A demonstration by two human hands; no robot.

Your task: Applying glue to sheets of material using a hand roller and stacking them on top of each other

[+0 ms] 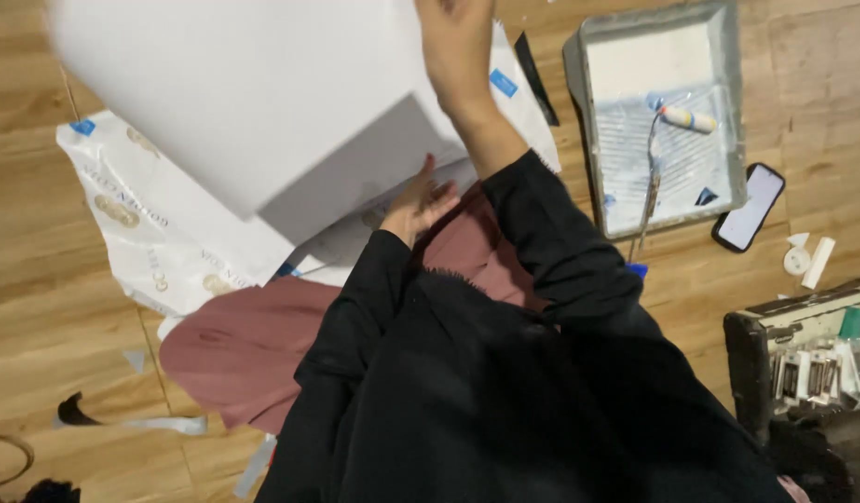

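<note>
A large white box-like board [253, 93] is tilted up in front of me over a sheet of white printed paper [160, 233] taped to the wooden floor. My right hand [458, 47] grips the board's upper right edge. My left hand [419, 200] presses against its lower edge from beneath, fingers spread. Both my arms are in black sleeves.
A grey paint tray [728, 112] with white paint holds a small roller [677, 119] at the upper right. A phone [749, 207] lies beside it. A dark toolbox [803, 363] stands at the right edge. Tape scraps [141, 424] lie on the floor at lower left.
</note>
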